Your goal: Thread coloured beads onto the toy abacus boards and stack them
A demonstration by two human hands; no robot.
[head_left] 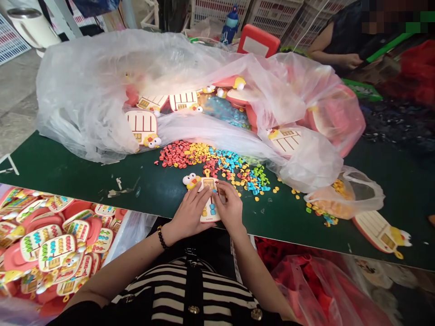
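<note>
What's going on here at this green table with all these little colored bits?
A person is handling a small toy board over the green table. The left hand holds it, while the right hand has its fingertips at the board's face. Some blue and yellow pieces sit on the board. Loose red, yellow, blue and green pieces lie just beyond, in front of a plastic bag with more boards. At lower left is a heap of boards, many carrying colored pieces.

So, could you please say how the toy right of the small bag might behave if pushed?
The toy would probably slide rather than roll, as it lies flat. It looks stiff, showing no bend. It could drop off, being close to the front edge of the table.
</note>
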